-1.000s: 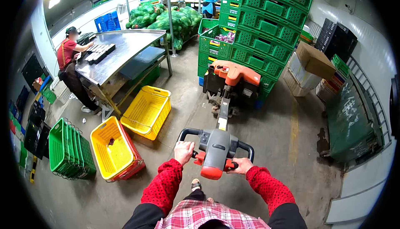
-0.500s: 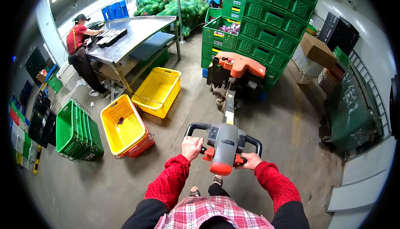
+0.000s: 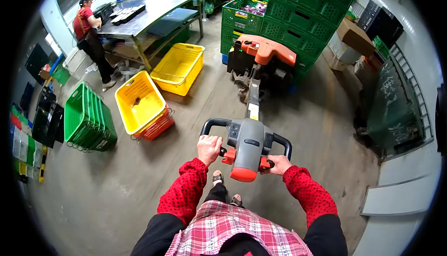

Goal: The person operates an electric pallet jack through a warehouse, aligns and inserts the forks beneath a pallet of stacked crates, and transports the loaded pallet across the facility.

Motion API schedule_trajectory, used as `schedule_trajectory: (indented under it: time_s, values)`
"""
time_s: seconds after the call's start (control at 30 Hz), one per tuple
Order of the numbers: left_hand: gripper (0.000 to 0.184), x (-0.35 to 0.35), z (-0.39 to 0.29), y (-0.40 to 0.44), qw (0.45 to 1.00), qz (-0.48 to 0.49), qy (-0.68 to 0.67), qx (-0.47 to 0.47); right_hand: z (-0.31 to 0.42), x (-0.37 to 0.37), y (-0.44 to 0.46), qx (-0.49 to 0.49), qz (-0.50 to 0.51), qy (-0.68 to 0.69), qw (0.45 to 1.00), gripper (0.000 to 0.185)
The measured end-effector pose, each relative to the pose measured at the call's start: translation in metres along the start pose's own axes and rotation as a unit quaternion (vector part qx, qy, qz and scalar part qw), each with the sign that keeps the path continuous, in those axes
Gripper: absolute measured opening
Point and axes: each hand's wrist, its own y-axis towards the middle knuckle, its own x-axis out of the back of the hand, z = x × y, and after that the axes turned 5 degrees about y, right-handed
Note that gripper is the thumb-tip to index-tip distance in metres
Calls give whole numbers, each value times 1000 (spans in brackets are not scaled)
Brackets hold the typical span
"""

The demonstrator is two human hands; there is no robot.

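Both my hands grip the black loop handles of an electric pallet truck's grey control head [image 3: 251,144], one on each side. My left hand [image 3: 210,150] is closed around the left handle, beside a red thumb control. Opposite it, my right hand [image 3: 278,165] wraps the lower end of the right handle, its thumb near the other red control. A shaft runs forward from the head to the orange-topped truck body [image 3: 267,51]. Right behind that body rises a tall stack of green crates [image 3: 298,28]; an open green crate [image 3: 243,16] beside it holds purple vegetables.
Left of the truck are yellow crates [image 3: 179,72], one of them on red crates, and nested green crates [image 3: 88,116]. A co-worker [image 3: 87,32] stands at a metal table [image 3: 156,4]. Cardboard boxes [image 3: 354,39] and a dark green cart-like bin [image 3: 393,109] line the right side.
The truck, crates and table sit higher in the picture now. My feet have changed position in a step, while both hands keep their grip. The co-worker stands more upright, arms drawn in.
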Motion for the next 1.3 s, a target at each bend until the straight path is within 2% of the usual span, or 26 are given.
schedule_trajectory:
  time_s: [0.03,0.07,0.2,0.4,0.5,0.53,0.57,0.6,0.63,0.67,0.7,0.73,0.77,0.83,0.9,0.97,1.03,1.13,1.2,1.3]
  values:
    - [11,4,2,-2,999,-21,25,-19,7,-1,1,-6,4,-13,1000,54]
    - [9,6,-2,-3,999,-8,-38,11,8,-7,-10,8,-25,-9,1000,54]
    - [10,23,13,-30,1000,-9,-12,-22,36,-26,-17,3,-27,11,1000,53]
    - [8,42,-7,-54,999,7,-9,-53,36,-33,-52,13,-15,5,1000,54]
    - [7,47,-22,-49,997,11,-35,-64,37,-19,-68,-47,11,8,999,51]
    - [14,44,-28,-41,997,3,-19,-75,27,-5,-59,15,-6,20,1000,50]
    - [12,24,-34,-35,999,-11,-2,-49,13,5,-57,19,-1,9,1000,47]
    - [25,3,-40,-20,998,22,-58,-10,0,22,-55,28,-18,11,999,41]
    - [26,-9,-58,2,997,5,-82,6,-39,34,-50,76,-20,26,997,37]
    - [23,-9,-77,1,996,8,-63,55,-61,55,-35,99,28,2,995,37]
    - [21,-18,-105,1,994,-41,-57,79,-96,70,-27,157,17,42,987,44]
    - [22,-15,-147,6,988,-18,-42,149,-108,104,-35,164,60,42,984,55]
    - [26,-23,-188,2,989,-24,-28,146,-142,111,-55,173,48,15,984,62]
    - [32,-46,-292,-3,986,19,-17,167,-196,145,-139,151,72,-22,986,63]
    - [34,-80,-394,-2,992,46,-42,107,-262,164,-240,132,27,-6,991,63]
    - [35,-114,-453,0,994,70,-61,57,-303,165,-315,72,12,15,997,65]
    - [35,-130,-462,1,995,68,-53,46,-317,167,-321,40,27,0,999,64]
    - [37,-125,-445,14,993,80,-66,47,-296,183,-311,25,24,9,999,67]
    - [40,-125,-454,18,992,90,-64,67,-306,183,-306,36,30,-1,999,69]
    - [38,-133,-461,1,992,92,-66,45,-312,174,-324,28,33,14,999,70]
